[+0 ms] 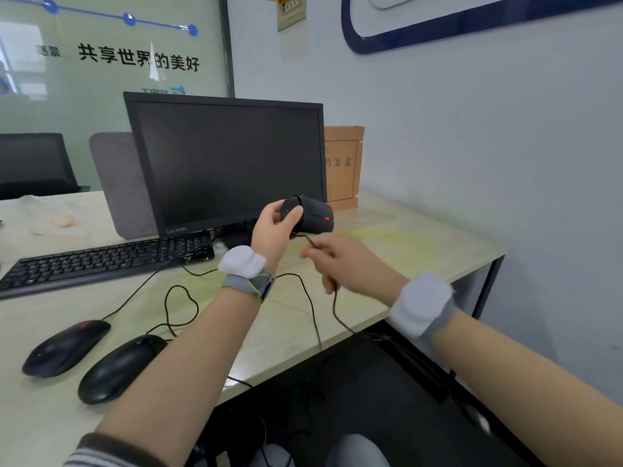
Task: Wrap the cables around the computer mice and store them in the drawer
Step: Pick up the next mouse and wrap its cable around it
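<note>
My left hand (274, 227) grips a black mouse with a red wheel (315, 215), held up in front of the monitor with a turn of cable around its body. Its black cable (312, 306) runs down from the mouse into my right hand (340, 261), which pinches it, then hangs over the desk's front edge. Two more black mice lie on the desk at the lower left: one with a red wheel (65, 347) and one plain (121, 367). Their cables loop loosely across the desk. No drawer is in view.
A black monitor (226, 163) and black keyboard (108, 261) stand on the pale desk (404, 244). A brown file box (344, 166) leans against the wall behind. A grey chair back (118, 183) is at the left. Dark floor and cables lie under the desk.
</note>
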Demonstrator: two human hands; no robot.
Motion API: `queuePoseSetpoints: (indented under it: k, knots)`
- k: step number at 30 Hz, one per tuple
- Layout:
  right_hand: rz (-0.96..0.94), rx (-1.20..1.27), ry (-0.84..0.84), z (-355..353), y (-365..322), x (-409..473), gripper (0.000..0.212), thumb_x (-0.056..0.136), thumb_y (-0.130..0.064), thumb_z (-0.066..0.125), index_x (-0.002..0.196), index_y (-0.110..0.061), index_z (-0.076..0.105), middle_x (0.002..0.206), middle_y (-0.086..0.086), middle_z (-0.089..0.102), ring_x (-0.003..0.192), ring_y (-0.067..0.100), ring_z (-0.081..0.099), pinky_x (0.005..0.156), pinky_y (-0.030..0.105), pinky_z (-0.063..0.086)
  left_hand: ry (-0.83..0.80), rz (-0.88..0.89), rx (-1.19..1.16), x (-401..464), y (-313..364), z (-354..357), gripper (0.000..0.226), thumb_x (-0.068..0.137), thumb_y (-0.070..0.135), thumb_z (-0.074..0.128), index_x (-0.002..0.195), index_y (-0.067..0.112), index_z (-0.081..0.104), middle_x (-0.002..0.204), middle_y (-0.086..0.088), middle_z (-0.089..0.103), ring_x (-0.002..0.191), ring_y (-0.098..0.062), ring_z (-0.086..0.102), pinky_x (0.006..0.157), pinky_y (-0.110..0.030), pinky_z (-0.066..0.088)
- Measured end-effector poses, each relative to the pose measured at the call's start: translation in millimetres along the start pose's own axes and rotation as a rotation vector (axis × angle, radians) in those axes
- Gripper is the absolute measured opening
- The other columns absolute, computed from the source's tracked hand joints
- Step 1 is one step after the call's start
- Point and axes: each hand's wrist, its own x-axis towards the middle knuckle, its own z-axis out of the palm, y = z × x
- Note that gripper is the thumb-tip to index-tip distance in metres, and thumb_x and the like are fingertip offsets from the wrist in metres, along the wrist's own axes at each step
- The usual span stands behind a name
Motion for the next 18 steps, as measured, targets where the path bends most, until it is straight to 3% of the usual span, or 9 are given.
queuePoseSetpoints:
  k: [2, 4, 6, 10, 13, 18]
  knots:
    - [0.189, 0.547, -0.075, -14, -2, 3, 0.019, 0.095, -0.012, 0.039, 0.094, -0.015, 0.057, 0.048, -0.012, 0.044, 0.044, 0.008, 0.054, 0.045, 0.017, 0.044, -0.063, 0.086, 0.139, 2, -2, -6, 0.035, 0.089, 0.028, 0.059, 0.122, 0.016, 0.053, 0.101, 0.003, 0.058, 0.092, -0.011, 0.053, 0.074, -0.014, 0.041]
    - [0.272, 0.639, -0.043, -27, 5, 8, 0.018, 0.095, -0.015, 0.044, 0.097, -0.009, 0.061, 0.047, -0.011, 0.038, 0.041, 0.007, 0.041, 0.040, 0.015, 0.034, -0.164, 0.153, 0.292, 2, -2, -10, 0.035, 0.089, 0.028, 0.058, 0.123, 0.019, 0.052, 0.110, 0.001, 0.056, 0.098, -0.013, 0.053, 0.076, -0.013, 0.040]
    - [0.252, 0.475, 0.014, -36, 10, 11, 0.020, 0.091, -0.018, 0.054, 0.096, -0.002, 0.064, 0.048, -0.011, 0.035, 0.043, 0.009, 0.030, 0.040, 0.015, 0.024, -0.250, 0.209, 0.454, 2, 1, -12, 0.037, 0.090, 0.029, 0.057, 0.125, 0.022, 0.050, 0.117, 0.000, 0.052, 0.099, -0.014, 0.052, 0.082, -0.021, 0.038]
    - [0.110, 0.047, 0.147, -46, 15, 14, 0.015, 0.086, -0.029, 0.062, 0.072, -0.024, 0.064, 0.051, -0.015, 0.050, 0.044, 0.000, 0.042, 0.044, 0.008, 0.032, -0.399, 0.254, 0.614, -1, 5, -16, 0.037, 0.091, 0.031, 0.054, 0.127, 0.025, 0.049, 0.119, 0.000, 0.049, 0.101, -0.014, 0.049, 0.086, -0.024, 0.035]
    - [0.026, -0.029, 0.233, -54, 16, 18, 0.015, 0.084, -0.030, 0.065, 0.069, -0.031, 0.064, 0.056, -0.023, 0.057, 0.051, -0.012, 0.048, 0.050, 0.005, 0.035, -0.490, 0.263, 0.661, -4, 5, -16, 0.041, 0.092, 0.034, 0.050, 0.132, 0.024, 0.045, 0.122, 0.000, 0.050, 0.104, -0.013, 0.048, 0.088, -0.025, 0.035]
    - [-0.105, -0.049, 0.227, -60, 17, 23, 0.008, 0.085, -0.028, 0.066, 0.077, -0.032, 0.066, 0.077, -0.009, 0.060, 0.049, 0.004, 0.048, 0.059, 0.020, 0.044, -0.525, 0.284, 0.648, -7, 6, -12, 0.039, 0.094, 0.031, 0.047, 0.132, 0.025, 0.043, 0.123, 0.000, 0.049, 0.104, -0.012, 0.046, 0.090, -0.026, 0.034]
